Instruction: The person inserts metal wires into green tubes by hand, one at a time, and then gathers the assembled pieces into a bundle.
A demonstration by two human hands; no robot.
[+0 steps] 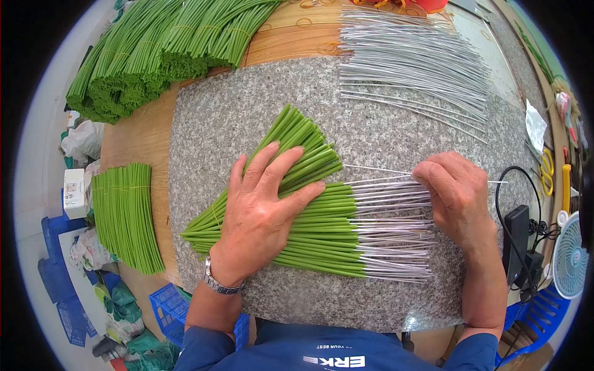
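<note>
A bundle of green hollow-looking stems (322, 244) is fanned out on the granite slab. Thin silvery wires (396, 238) stick out of the right ends of the lower stems, while an upper group of stems (303, 136) shows no wires at its ends. Across the bundle lies my left hand (260, 191), fingers spread over the upper stems and thumb near their right ends. My right hand (455, 191) is closed in a pinch on a single wire (377, 168); its left tip reaches the stem ends and its other end sticks out to the right.
Behind lies a row of loose wires (414, 62). Banded green stem bundles (167, 49) are piled at the far left, and another bundle (127, 216) lies at the left. On the right are a black adapter (516, 241) with a cable, yellow scissors (546, 172) and a small fan (569, 255).
</note>
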